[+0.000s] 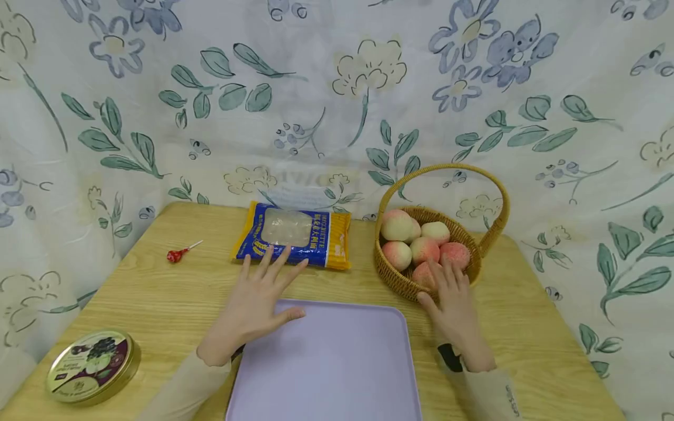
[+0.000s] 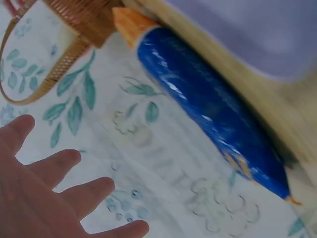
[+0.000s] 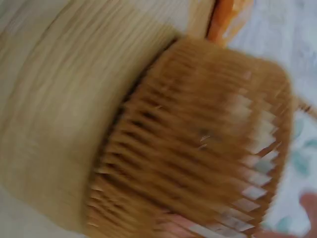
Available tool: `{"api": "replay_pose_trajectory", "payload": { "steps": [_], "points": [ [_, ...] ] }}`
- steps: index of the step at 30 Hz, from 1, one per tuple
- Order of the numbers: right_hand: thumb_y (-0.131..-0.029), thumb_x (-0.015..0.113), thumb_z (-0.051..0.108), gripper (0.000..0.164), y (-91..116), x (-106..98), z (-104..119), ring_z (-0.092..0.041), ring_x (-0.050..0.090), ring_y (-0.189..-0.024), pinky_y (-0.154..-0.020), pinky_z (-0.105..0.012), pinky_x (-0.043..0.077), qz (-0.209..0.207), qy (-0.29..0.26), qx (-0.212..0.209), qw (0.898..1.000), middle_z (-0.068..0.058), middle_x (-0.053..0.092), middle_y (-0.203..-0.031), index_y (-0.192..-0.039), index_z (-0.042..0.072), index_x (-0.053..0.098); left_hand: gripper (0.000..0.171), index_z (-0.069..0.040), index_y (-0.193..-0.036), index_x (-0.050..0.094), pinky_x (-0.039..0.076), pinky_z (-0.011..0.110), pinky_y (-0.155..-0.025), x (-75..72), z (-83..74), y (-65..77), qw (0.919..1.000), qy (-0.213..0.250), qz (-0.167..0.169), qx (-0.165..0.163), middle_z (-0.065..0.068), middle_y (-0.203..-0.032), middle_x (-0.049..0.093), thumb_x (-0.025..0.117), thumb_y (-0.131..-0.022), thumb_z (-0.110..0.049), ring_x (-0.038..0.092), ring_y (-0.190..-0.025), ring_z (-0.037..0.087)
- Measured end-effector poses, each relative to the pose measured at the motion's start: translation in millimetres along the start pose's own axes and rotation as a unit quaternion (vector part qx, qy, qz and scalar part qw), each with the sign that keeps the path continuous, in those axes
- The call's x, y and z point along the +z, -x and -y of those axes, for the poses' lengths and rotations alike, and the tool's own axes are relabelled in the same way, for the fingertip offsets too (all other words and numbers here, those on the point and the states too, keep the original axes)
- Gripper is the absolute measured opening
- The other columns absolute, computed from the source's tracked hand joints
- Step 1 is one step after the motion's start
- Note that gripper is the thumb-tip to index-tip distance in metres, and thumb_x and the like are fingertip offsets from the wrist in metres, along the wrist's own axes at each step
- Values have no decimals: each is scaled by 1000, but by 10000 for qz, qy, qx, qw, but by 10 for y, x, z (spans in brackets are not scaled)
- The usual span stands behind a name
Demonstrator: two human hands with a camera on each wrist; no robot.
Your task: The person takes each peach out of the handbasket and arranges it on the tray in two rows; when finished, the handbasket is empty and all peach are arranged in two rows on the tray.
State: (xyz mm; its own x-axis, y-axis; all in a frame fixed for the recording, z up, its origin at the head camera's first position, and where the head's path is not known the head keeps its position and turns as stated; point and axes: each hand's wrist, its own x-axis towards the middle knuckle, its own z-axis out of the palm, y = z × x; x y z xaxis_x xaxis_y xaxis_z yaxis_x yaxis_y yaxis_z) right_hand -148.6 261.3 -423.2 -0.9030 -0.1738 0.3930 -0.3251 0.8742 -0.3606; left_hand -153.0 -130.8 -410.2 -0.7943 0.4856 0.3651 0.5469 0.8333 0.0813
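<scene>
My left hand [image 1: 258, 301], fingers spread, hovers over the back left corner of a lilac tray [image 1: 326, 362]. Its fingertips overlap the front edge of a blue and yellow pasta bag [image 1: 286, 237] in the head view; in the left wrist view the bag [image 2: 208, 109] lies apart from the fingers. At the front of a wicker basket [image 1: 397, 283] is my right hand [image 1: 455, 310], fingers extended over the rim in the head view. Several peaches [image 1: 424, 250] fill the basket. The right wrist view is blurred and mostly shows the basket's woven side [image 3: 188, 139].
A red-wrapped lollipop [image 1: 178, 254] lies at the back left of the wooden table [image 1: 174, 304]. Nearer the left edge sits a round tin [image 1: 92, 365] with a fruit picture on its lid. A floral cloth [image 1: 316, 88] hangs behind the table, and the basket's tall handle [image 1: 447, 166] arches up before it.
</scene>
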Motion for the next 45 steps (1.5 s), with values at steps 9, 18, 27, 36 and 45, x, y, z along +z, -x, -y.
{"api": "replay_pose_trajectory", "payload": {
  "steps": [9,18,27,36,45],
  "points": [
    [-105,34,35,68,-140,-7,-521,-35,-3,-150,-120,-54,4,-1339,-3119,2371,9103,-18,-3,-162,-156,5,2,91,-29,-153,30,22,69,-110,-22,-353,-607,9958,759,98,503,9,-160,26,10,-83,-83,26,-145,41],
    [-97,29,8,75,-227,128,-607,-17,-4,-150,-122,-35,5,-1182,-4633,3492,8059,0,-15,-163,-154,25,-16,102,-29,-153,28,24,68,-110,169,-689,-1109,9868,1362,439,752,10,-158,30,-1,-75,-87,28,-145,39],
    [-87,32,-1,78,-231,284,-362,-20,8,-150,-121,-35,11,-2204,-4761,3309,7844,-8,0,-163,-155,15,-4,75,-32,-153,27,29,64,-109,411,-1051,-1546,9839,1544,667,606,7,-160,27,34,-91,-73,32,-143,36],
    [-85,34,-3,79,-249,238,-225,-26,11,-149,-120,-37,13,-2317,-4963,3149,7751,-13,3,-162,-154,10,-3,71,-31,-152,31,41,51,-105,625,-1471,-1866,9726,2145,617,653,7,-155,35,53,-91,-61,41,-138,30],
    [-84,34,-2,79,-248,194,-60,-27,9,-150,-121,-40,12,-2314,-5097,3205,7641,-14,2,-162,-154,8,-3,66,-20,-146,44,47,40,-101,888,-1680,-2003,9548,2619,1366,327,7,-144,48,59,-91,-53,48,-131,23]
  ]
}}
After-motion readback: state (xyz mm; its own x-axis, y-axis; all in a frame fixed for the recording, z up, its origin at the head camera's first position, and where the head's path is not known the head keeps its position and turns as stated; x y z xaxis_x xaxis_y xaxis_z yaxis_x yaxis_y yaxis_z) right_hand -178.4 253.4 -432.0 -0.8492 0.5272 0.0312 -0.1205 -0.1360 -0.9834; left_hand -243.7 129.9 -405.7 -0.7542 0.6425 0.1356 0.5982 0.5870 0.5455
